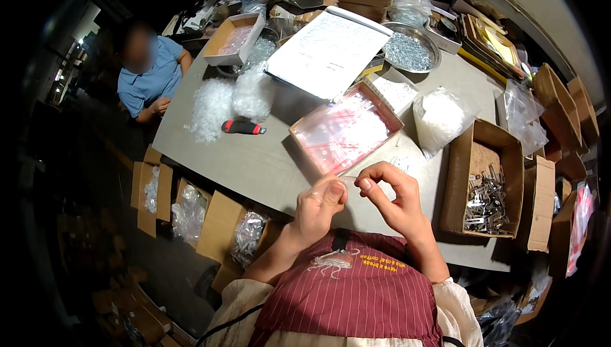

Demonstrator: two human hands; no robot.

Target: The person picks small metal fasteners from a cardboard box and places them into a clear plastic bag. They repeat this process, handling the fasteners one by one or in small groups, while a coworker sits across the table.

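Just over the near table edge, my left hand point(320, 204) is closed, its thumb pressed against the fingers on a small clear plastic bag point(347, 180). My right hand point(396, 199) pinches the other side of this bag between thumb and index finger. Much of the bag is hidden by the fingers, so I cannot tell what is inside it. Right beyond my hands stands a shallow cardboard box point(306, 150) with clear, red-lined zip bags point(347, 127) in it. To the right, a deeper cardboard box point(456, 181) contains many metal clips point(489, 202).
A clipboard with papers point(328, 51) leans behind the bag box. White plastic pieces point(213, 108) and a red-black utility knife point(243, 127) lie left; a bag of white parts point(440, 118) and a metal bowl of screws point(410, 51) sit right. A person in blue point(153, 73) sits far left.
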